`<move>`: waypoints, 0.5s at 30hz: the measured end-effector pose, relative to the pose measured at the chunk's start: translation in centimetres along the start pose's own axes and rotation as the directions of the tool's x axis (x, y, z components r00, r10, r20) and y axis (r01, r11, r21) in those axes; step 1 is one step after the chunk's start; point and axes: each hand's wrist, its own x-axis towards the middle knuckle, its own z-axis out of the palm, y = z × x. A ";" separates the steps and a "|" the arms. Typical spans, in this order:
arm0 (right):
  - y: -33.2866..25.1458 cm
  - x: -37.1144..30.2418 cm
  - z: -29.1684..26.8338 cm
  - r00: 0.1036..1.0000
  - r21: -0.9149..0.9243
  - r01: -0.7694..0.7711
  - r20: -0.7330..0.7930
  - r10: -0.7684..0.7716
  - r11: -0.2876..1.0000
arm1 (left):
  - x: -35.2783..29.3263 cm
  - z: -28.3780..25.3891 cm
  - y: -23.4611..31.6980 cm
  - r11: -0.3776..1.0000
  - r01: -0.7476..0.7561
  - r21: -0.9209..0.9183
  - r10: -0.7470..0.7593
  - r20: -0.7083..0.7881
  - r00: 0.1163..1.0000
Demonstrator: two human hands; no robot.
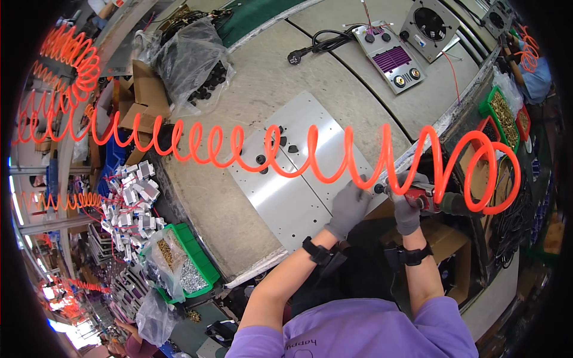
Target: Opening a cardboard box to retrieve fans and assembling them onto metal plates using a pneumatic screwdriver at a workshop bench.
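Nearest: a purple shirt [376, 334] is filling the lower edge, both forearms reaching toward the bench [206, 206]. Black wristbands [317, 251] are circling the wrists; grey gloves are covering both hands, likely guarding against sheet-metal edges.

Right hand [407, 212]: fingers are wrapping around a red tool [419, 197], clamped on its body. Tool is lying crosswise at the bench's front edge, nose pointing left, perhaps to keep its tip within the other hand's reach. Left hand [351, 209]: fingers are bunching together over the right metal panel's [330, 143] near corner, beside a small black piece [379, 188]; cannot tell whether they are pinching it.

Left metal panel [280, 206] is lying alongside, a thin seam between; both are resting flat, probably for steadiness. Black knobs [261, 160] are sitting near the seam.

Overhead, an orange coiled hose [387, 149] is spanning the panels, its coils presumably giving slack; its join to the tool is unclear.

Left: a green bin [206, 265] is keeping brass and silvery hardware apart, seemingly against mixing. Farther: a clear bag [191, 53] is holding black pieces together. Beyond, a purple-grilled unit [391, 58] is lying near a fan panel [412, 27]. Far right, a person in blue [536, 80] is working.
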 end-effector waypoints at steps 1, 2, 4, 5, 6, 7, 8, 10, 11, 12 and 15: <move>-0.1 0.1 -0.1 0.999 -0.027 0.004 0.032 -0.003 1.000 | 0.0 -0.3 0.0 0.925 0.156 -0.345 -0.155 0.032 0.987; -0.2 0.3 -0.3 0.992 -0.050 -0.061 0.109 0.066 0.997 | -0.1 -0.9 -0.1 0.933 0.126 -0.337 -0.139 -0.015 0.990; -0.7 0.7 -0.2 0.974 -0.073 -0.118 0.185 0.129 0.990 | -0.5 -2.5 -0.5 -0.043 0.515 -0.856 -0.236 0.510 0.827; -1.1 0.9 -0.1 0.976 -0.015 -0.078 0.201 0.079 0.997 | -0.6 -3.0 -0.4 0.003 0.508 -0.862 -0.242 0.492 0.836; -1.5 1.1 0.1 0.979 0.054 -0.037 0.204 0.025 0.998 | -1.0 -3.5 -0.3 -0.013 0.491 -0.871 -0.257 0.478 0.840; -2.2 1.1 0.2 0.976 0.049 -0.038 0.218 0.027 0.998 | -1.4 -3.9 -0.3 -0.034 0.465 -0.885 -0.224 0.460 0.859; -3.0 1.1 0.4 0.985 0.081 -0.041 0.169 0.027 0.996 | -1.7 -4.4 -0.3 -0.023 0.471 -0.882 -0.275 0.458 0.845; -4.7 0.3 0.9 0.988 0.406 -0.136 0.120 0.095 0.904 | -2.4 -5.2 -0.5 -0.081 0.481 -0.873 -0.276 0.483 0.831; -5.5 0.1 1.2 0.988 0.407 -0.139 0.123 0.096 0.903 | -2.8 -5.5 -0.7 -0.060 0.484 -0.873 -0.318 0.476 0.820; -6.2 -0.1 1.4 0.988 0.544 -0.121 0.147 0.047 0.830 | -3.1 -5.9 -1.0 -0.059 0.484 -0.873 -0.302 0.478 0.825; -7.6 -0.8 3.0 0.998 0.651 -0.006 0.048 -0.033 0.759 | -4.3 -6.7 -1.4 -0.041 0.465 -0.884 -0.247 0.460 0.853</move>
